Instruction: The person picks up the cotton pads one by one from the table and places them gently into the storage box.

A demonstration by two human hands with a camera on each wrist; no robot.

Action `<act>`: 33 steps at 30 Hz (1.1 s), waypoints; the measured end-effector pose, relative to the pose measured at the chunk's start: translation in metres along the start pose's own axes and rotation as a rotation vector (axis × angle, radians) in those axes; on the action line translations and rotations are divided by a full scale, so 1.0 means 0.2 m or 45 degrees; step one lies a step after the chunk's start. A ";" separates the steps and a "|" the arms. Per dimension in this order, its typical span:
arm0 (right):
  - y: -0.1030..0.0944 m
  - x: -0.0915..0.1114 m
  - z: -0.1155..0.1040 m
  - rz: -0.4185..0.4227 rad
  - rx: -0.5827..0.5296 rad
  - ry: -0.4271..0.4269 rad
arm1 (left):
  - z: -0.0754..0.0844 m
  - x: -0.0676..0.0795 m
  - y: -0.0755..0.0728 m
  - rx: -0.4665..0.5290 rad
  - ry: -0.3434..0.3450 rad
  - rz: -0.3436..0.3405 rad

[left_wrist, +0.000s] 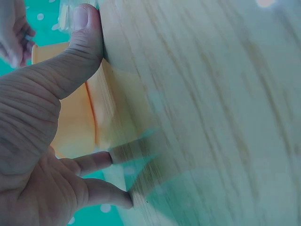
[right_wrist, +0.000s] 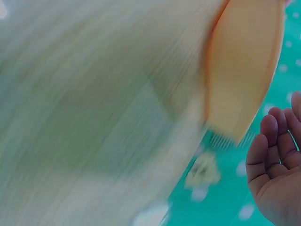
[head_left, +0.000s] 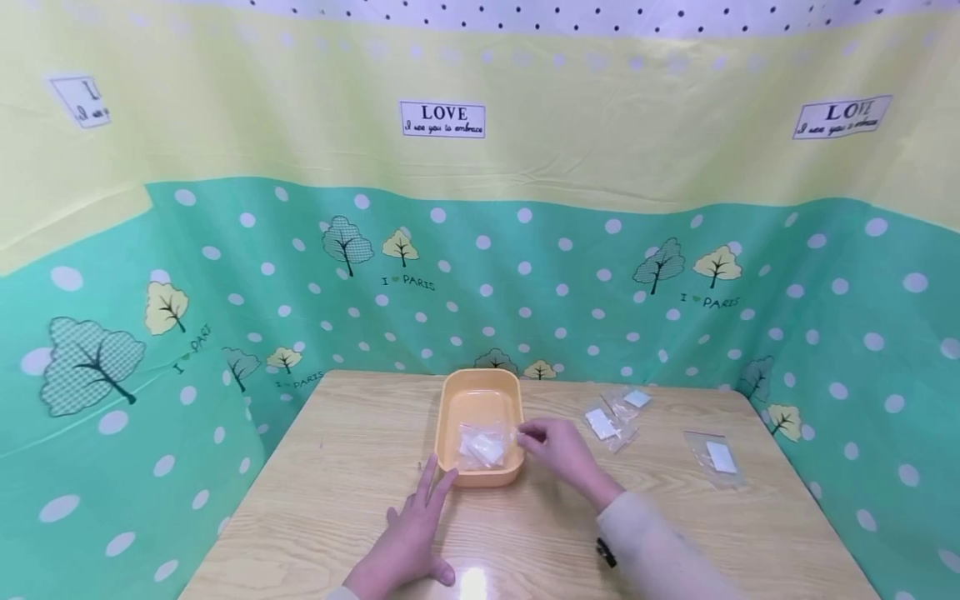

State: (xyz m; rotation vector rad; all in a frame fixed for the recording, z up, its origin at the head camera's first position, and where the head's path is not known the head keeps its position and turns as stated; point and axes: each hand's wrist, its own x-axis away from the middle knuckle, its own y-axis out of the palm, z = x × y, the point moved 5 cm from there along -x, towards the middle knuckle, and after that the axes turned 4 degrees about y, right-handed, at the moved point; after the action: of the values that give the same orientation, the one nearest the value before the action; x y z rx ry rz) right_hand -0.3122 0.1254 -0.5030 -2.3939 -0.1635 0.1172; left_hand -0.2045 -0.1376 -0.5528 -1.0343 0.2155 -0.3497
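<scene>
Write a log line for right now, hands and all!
Left hand: by tray | Right hand: at tray's right rim | Clear bags: in tray, others on table

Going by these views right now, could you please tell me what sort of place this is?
It looks like a small curtained-off work booth, though I can't be sure: printed fabric hangs around three sides of a wooden table, which bears an orange tray and small clear bags.
</scene>
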 end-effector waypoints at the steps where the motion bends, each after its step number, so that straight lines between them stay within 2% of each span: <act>1: -0.05 0.00 0.05 0.027 0.015 0.017 | 0.00 0.00 0.00 0.005 -0.003 -0.002; 5: -0.32 0.03 0.31 0.131 0.111 0.062 | 0.01 0.00 0.00 0.004 -0.001 -0.003; 11: -0.75 0.17 0.71 0.259 0.304 0.160 | 0.02 -0.01 -0.01 0.003 -0.007 -0.009; 14: -0.91 0.25 0.85 0.276 0.366 0.255 | 0.03 -0.01 -0.01 0.008 -0.005 -0.011; 16: -0.98 0.29 0.93 0.257 0.378 0.326 | 0.03 -0.01 -0.01 0.005 -0.004 -0.013; 21: -1.03 0.32 1.06 0.161 0.402 0.438 | 0.01 -0.01 0.00 -0.006 0.008 -0.010; 26: -1.00 0.33 1.10 0.088 0.436 0.454 | 0.00 -0.01 0.02 0.007 0.019 -0.024; 33: -0.93 0.33 1.12 0.068 0.457 0.496 | 0.00 -0.01 0.01 -0.002 0.022 -0.019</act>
State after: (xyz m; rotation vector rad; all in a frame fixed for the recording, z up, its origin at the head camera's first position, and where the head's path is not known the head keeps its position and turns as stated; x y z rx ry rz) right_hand -0.2914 0.4209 -0.5436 -2.0173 0.0977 -0.2734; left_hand -0.2051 -0.1356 -0.5550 -1.0352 0.2235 -0.3717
